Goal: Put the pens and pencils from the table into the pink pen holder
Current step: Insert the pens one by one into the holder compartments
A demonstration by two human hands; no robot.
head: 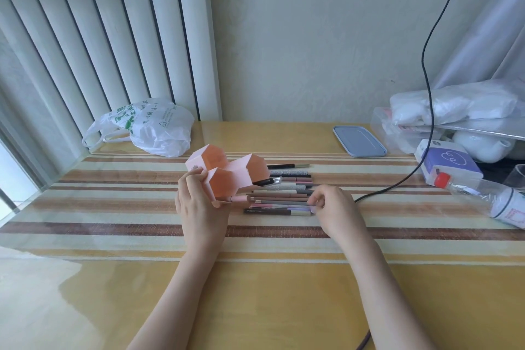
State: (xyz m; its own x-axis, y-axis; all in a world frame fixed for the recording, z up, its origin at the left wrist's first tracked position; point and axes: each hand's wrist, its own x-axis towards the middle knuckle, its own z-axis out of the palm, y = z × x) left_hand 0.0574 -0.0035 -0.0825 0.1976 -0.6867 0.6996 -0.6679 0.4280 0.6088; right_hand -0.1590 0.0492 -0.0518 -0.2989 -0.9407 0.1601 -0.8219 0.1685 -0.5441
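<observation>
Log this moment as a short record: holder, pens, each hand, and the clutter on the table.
holder: pink pen holder with hexagonal compartments, tipped, openings toward the camera, lifted at its left side
left hand: left hand grips the holder's left side
right hand: right hand has curled fingers at the right ends of the pens; grip unclear
pens: row of pens and pencils lies side by side on the striped tablecloth, right of the holder
clutter: white plastic bag far left; blue lid far right; black cable hangs down
</observation>
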